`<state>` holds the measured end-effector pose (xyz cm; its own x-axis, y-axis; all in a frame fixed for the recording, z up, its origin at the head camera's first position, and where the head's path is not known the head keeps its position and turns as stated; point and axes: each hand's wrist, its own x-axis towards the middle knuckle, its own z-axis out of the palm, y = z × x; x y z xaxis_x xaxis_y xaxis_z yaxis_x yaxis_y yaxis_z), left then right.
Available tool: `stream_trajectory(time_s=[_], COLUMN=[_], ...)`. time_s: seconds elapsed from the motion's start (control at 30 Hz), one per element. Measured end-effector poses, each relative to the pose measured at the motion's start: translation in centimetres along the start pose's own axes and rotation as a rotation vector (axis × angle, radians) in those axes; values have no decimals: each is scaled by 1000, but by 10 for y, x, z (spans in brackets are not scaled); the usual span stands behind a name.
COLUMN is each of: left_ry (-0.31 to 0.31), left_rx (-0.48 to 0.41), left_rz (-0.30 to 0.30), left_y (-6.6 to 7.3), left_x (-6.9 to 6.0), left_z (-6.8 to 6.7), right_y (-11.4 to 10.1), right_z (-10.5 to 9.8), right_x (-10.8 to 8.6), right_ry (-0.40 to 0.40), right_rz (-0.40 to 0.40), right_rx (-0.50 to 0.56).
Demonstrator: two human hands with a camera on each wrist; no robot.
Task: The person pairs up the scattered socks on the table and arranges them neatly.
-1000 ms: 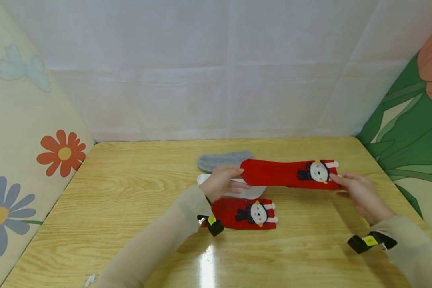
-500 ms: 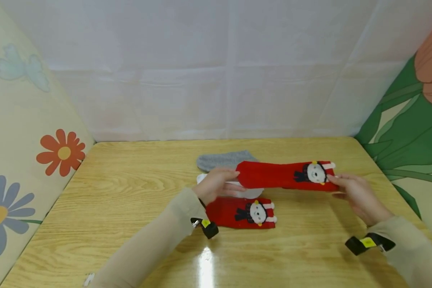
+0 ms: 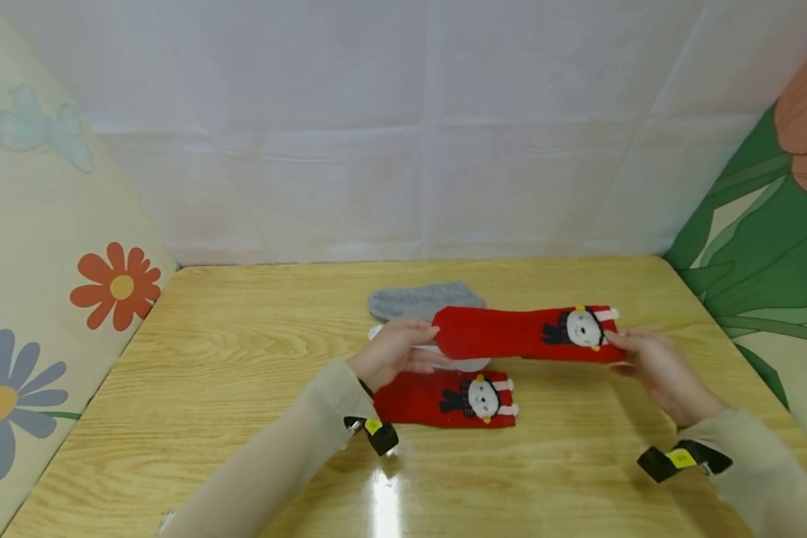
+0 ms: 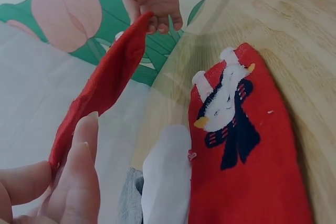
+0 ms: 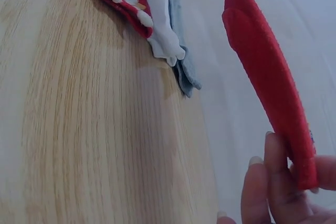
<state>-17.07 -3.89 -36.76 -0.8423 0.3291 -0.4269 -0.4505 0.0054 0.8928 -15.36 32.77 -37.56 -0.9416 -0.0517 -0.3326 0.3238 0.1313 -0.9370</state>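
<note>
A red sock [image 3: 498, 333] with a white bear-like face is stretched level above the table between my two hands. My left hand [image 3: 393, 353] pinches its toe end between thumb and fingers, and my right hand [image 3: 659, 370] pinches the cuff end beside the face. Below it a matching red sock [image 3: 417, 397] lies flat on the table, its cuff pointing right. A white sock [image 4: 167, 179] lies just behind that one, mostly hidden in the head view by the raised sock and my left hand. Farther back is a grey sock [image 3: 410, 300].
The wooden table [image 3: 242, 321] ends at a white cloth backdrop [image 3: 309, 149]. Painted panels with flowers [image 3: 121, 287] stand on both sides. A small white scrap [image 3: 167, 521] lies near the front left, partly behind my sleeve.
Both hands have moved slightly left and toward the body, carrying the held red sock with them. The socks on the table have stayed in place.
</note>
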Motion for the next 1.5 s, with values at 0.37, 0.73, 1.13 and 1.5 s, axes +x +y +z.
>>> stream_trajectory(time_s=[0.37, 0.73, 1.13, 1.5], left_ry=[-5, -12, -44, -14], left_rx=[0, 25, 20, 8], left_rz=[-1, 6, 17, 17], left_y=[-3, -5, -9, -16], left_x=[-6, -15, -27, -34], left_z=[-9, -21, -33, -43], right_y=[4, 1, 0, 3], right_z=[8, 21, 34, 47], right_x=[-4, -9, -14, -15], right_ry=[-5, -33, -45, -62], right_rz=[18, -7, 5, 1], right_rx=[-32, -26, -57, -64])
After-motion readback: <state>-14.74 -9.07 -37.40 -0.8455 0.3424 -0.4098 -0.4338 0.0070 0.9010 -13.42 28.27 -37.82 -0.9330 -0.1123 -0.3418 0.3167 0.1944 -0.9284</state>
